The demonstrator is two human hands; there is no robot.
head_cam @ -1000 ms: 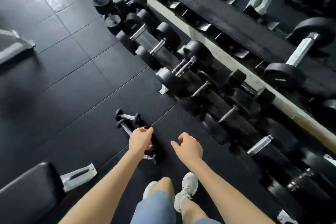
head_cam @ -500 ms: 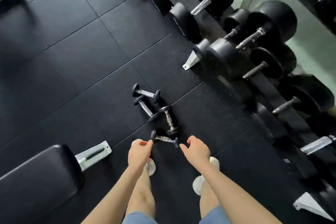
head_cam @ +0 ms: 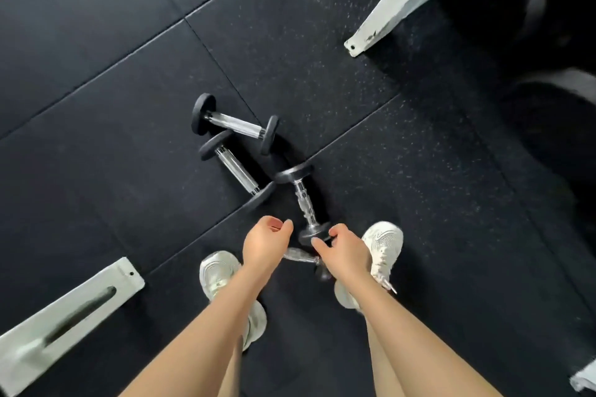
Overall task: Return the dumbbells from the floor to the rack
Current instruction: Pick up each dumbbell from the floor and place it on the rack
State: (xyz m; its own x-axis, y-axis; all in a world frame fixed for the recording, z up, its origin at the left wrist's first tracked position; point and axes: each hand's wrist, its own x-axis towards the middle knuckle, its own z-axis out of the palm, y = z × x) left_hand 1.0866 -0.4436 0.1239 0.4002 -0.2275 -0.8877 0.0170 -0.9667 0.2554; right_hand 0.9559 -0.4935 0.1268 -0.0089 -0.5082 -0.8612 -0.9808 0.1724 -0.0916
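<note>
The left hand [head_cam: 267, 245] and right hand [head_cam: 346, 251] are hanging loosely curled over the floor [head_cam: 403, 171], holding nothing. A dumbbell [head_cam: 298, 255] is lying between and beneath them. A second dumbbell [head_cam: 303, 203] is lying just ahead of the hands, with a third dumbbell [head_cam: 235, 172] and a fourth dumbbell [head_cam: 235, 122] lying farther ahead to the left.
</note>
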